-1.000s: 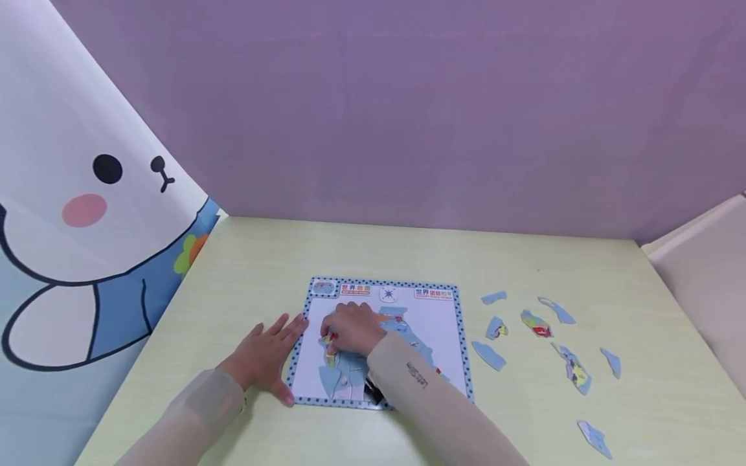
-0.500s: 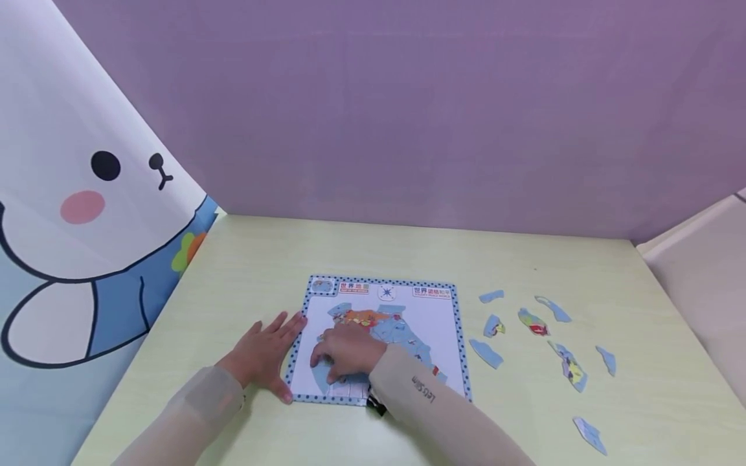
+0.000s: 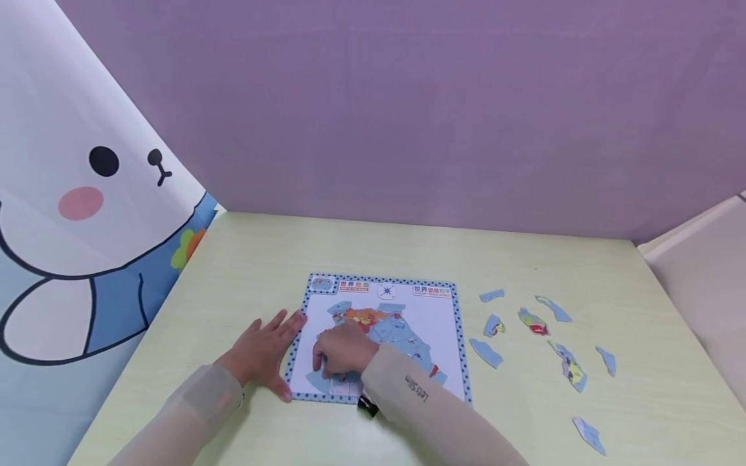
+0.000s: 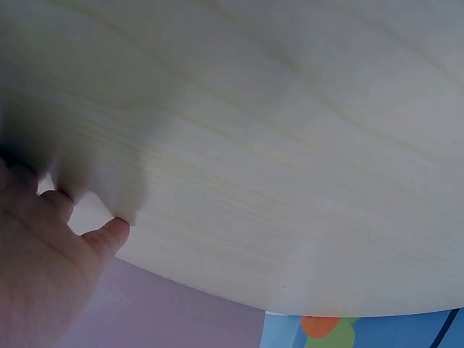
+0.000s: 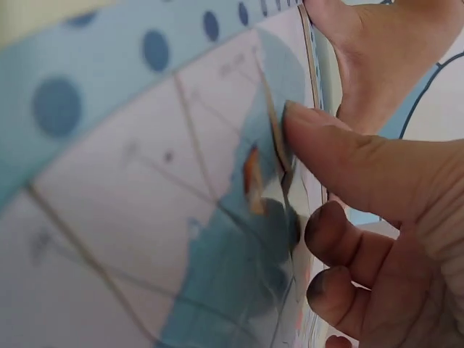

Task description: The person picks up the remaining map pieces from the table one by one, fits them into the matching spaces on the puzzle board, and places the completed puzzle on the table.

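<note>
A world-map jigsaw board (image 3: 443, 323) with a dotted blue border lies on the table, partly filled with blue and coloured pieces (image 3: 402, 333). My left hand (image 3: 265, 353) lies with fingers spread at the board's left edge, fingertips and thumb on the border. Over the lower left of the map, my right hand (image 3: 346, 348) bends its fingers down onto the pieces. In the right wrist view, the thumb meets the slightly raised edge of a puzzle piece (image 5: 278, 141), with the curled fingers beside it. That piece's far side is hidden by the hand.
Several loose pieces lie right of the board, among them a green and red piece (image 3: 533, 321) and a blue and yellow piece (image 3: 571, 367). A black object (image 3: 367, 406) shows below the right wrist. A purple cloth (image 3: 396, 129) stands behind the table.
My right hand has moved down and slightly left over the map, uncovering orange and red pieces at its upper left. The left hand stays at the board's edge.
</note>
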The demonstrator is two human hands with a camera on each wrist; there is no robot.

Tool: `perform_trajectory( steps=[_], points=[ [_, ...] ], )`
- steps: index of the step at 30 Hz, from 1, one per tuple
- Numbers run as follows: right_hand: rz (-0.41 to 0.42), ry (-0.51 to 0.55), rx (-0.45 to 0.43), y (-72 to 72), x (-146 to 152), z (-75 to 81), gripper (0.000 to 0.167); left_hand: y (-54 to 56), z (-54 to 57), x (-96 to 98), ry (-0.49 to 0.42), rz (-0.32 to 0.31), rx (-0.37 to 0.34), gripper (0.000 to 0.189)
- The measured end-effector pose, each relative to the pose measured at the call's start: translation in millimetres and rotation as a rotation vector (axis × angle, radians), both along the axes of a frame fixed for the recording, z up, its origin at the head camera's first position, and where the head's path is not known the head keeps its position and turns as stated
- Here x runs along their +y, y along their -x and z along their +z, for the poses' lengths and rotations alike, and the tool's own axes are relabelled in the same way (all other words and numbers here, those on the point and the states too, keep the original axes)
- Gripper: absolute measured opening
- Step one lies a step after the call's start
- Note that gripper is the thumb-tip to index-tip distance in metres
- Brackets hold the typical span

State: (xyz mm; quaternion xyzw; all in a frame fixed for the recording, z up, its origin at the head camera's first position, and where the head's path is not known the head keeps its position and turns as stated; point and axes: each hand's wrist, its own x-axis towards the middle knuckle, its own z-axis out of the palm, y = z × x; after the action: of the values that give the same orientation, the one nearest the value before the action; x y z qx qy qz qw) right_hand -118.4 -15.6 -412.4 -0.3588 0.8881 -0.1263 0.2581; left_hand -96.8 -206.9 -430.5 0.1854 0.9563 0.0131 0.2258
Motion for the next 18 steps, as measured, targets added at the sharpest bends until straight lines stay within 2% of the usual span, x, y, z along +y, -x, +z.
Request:
perform_trajectory(
  steps=[6, 10, 15, 18],
  points=[
    [0.038, 0.001, 0.04, 3.3, 2.9, 1.1, 0.006, 0.2, 2.1, 0.8, -0.006, 0.01, -0.005, 0.134],
    [0.065, 0.009, 0.056, 5.1, 2.9, -0.3, 0.01, -0.3, 2.6, 0.7, -0.008, 0.011, -0.007, 0.133],
    [0.107, 0.032, 0.003, 6.0, -0.9, -4.7, 0.018, -0.4, 1.4, -0.3, -0.002, -0.01, 0.005, 0.133],
    [0.115, 0.027, -0.029, 6.7, -3.1, -6.2, 0.015, -0.1, 0.6, -0.2, 0.001, -0.012, 0.006, 0.134]
  ],
)
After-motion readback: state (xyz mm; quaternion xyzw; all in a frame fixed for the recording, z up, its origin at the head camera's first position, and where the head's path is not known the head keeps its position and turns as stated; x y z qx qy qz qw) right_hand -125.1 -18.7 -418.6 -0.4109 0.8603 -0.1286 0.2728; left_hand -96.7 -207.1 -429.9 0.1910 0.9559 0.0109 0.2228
